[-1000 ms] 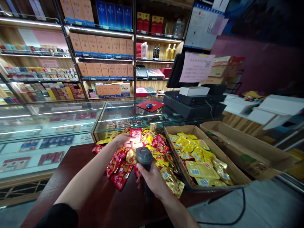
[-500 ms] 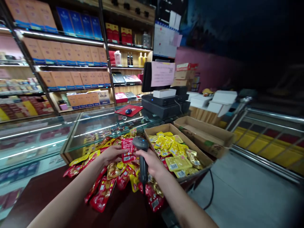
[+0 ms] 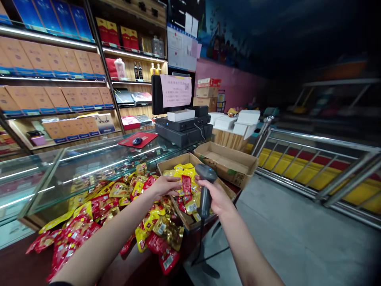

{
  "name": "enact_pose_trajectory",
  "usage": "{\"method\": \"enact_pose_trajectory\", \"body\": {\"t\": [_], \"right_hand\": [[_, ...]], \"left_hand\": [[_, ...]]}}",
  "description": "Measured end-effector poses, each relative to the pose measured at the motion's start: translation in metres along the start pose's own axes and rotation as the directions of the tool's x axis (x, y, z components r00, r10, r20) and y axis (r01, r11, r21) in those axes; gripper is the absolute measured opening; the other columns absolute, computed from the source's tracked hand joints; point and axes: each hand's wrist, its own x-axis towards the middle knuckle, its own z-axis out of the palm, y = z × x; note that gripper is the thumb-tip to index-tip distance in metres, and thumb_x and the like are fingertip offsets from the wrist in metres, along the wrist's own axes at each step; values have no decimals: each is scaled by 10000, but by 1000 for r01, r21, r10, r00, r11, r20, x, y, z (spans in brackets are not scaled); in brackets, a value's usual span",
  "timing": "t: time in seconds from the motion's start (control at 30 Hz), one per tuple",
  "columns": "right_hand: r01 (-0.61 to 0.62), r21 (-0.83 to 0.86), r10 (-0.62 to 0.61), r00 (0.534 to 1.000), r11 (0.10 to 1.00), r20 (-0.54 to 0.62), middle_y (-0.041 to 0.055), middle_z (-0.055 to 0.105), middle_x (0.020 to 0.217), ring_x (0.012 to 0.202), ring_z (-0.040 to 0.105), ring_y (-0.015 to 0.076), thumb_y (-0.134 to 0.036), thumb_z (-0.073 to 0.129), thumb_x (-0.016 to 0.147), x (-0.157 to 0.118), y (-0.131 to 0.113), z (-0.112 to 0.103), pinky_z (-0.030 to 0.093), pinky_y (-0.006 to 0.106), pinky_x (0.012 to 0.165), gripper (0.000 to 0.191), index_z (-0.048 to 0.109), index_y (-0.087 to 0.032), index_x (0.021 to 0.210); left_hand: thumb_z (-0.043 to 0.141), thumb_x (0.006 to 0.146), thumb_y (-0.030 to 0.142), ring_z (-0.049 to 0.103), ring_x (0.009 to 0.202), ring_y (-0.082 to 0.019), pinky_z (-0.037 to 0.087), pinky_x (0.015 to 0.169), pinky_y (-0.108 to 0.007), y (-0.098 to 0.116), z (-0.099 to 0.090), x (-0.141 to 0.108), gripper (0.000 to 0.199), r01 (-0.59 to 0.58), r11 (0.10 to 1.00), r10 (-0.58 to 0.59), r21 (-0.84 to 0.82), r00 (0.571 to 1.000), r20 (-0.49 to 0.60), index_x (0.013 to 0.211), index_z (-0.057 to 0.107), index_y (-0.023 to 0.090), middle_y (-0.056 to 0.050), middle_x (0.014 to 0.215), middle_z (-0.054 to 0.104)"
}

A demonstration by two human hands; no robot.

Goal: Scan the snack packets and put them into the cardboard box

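My right hand (image 3: 218, 196) is wrapped round the handle of a dark grey barcode scanner (image 3: 204, 194), tilted above the near side of a cardboard box (image 3: 166, 162). My left hand (image 3: 167, 186) is over the box's left edge, its fingers stretched out towards a small red snack packet (image 3: 186, 185). That packet is just beyond the fingertips, over the yellow packets (image 3: 184, 169) in the box; whether it is in the air or resting on them I cannot tell. A heap of red, yellow and gold packets (image 3: 119, 190) spreads beside and under my left forearm.
Another cardboard carton (image 3: 226, 157) adjoins the box at the back right. Behind are a glass counter (image 3: 98, 155), a mouse (image 3: 137, 141) on a red mat and a monitor (image 3: 157, 95). A metal railing (image 3: 312, 163) stands to the right. The scanner's cable hangs down.
My left hand has carried the red packet from beside the scanner to over the box and its fingers have straightened. The scanner has moved right with my right hand. The view has turned right.
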Motion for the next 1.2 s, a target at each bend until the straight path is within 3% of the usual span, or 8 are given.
{"method": "enact_pose_trajectory", "body": {"t": [0.1, 0.2, 0.5, 0.63, 0.77, 0.93, 1.07, 1.2], "right_hand": [[-29, 23, 28, 999, 999, 27, 48, 717, 970, 969, 646, 207, -228, 732, 604, -2, 0, -1, 527, 243, 755, 282, 693, -177, 879], [-89, 84, 78, 988, 992, 132, 51, 721, 950, 987, 646, 220, -200, 735, 593, -11, 4, 18, 527, 275, 811, 245, 690, -184, 833], [-316, 45, 264, 857, 948, 443, 57, 702, 1000, 1024, 633, 222, -194, 727, 620, -53, 63, 110, 508, 324, 885, 258, 664, -187, 870], [-401, -44, 370, 791, 915, 488, 62, 696, 967, 945, 651, 194, -184, 717, 614, -64, 100, 144, 518, 283, 837, 249, 667, -168, 857], [-424, -171, 453, 766, 889, 456, 33, 688, 822, 704, 652, 143, -183, 704, 617, -63, 129, 175, 527, 235, 612, 242, 656, -163, 854], [-415, -351, 535, 746, 839, 397, -26, 580, 533, 434, 524, 88, -158, 644, 667, -43, 150, 212, 389, 177, 378, 81, 629, -137, 744], [-459, -387, 590, 718, 800, 369, -43, 510, 432, 394, 495, 87, -110, 629, 664, -22, 161, 233, 408, 175, 377, 80, 565, -139, 625], [-509, -353, 619, 679, 785, 396, -43, 542, 473, 447, 544, 86, -87, 591, 697, -10, 164, 237, 527, 205, 540, 84, 553, -151, 658]], "left_hand": [[838, 536, 265, 668, 797, -202, 579, 647, -291, 1, -5, -7, 486, -38, 995, 44, 88, 997, -69, 975, 692, 115, -74, 810, 708], [831, 538, 292, 668, 798, -206, 570, 630, -277, 3, -26, -26, 480, -68, 985, 87, 161, 989, -117, 977, 701, 146, -66, 860, 718], [774, 579, 391, 660, 708, -192, 525, 561, -250, -20, -145, -133, 485, -3, 916, 170, 402, 909, -380, 994, 709, 150, -67, 840, 721], [721, 627, 387, 649, 645, -185, 503, 549, -254, -45, -179, -166, 391, 78, 839, 218, 538, 858, -465, 945, 726, 159, -54, 779, 722], [678, 667, 315, 668, 764, -214, 498, 665, -264, -66, -189, -178, 332, 127, 734, 337, 667, 784, -521, 956, 730, 160, -65, 837, 731], [597, 736, 261, 666, 889, -211, 488, 766, -261, -85, -185, -171, 406, 71, 766, 369, 638, 765, -528, 1119, 662, 142, -86, 1016, 708], [580, 744, 217, 649, 949, -210, 465, 830, -276, -97, -183, -163, 418, 98, 742, 419, 663, 705, -573, 1146, 641, 120, -111, 1079, 685], [604, 746, 249, 648, 932, -216, 456, 817, -289, -102, -179, -164, 401, 130, 714, 463, 688, 649, -604, 1130, 649, 142, -107, 1035, 699]]}}
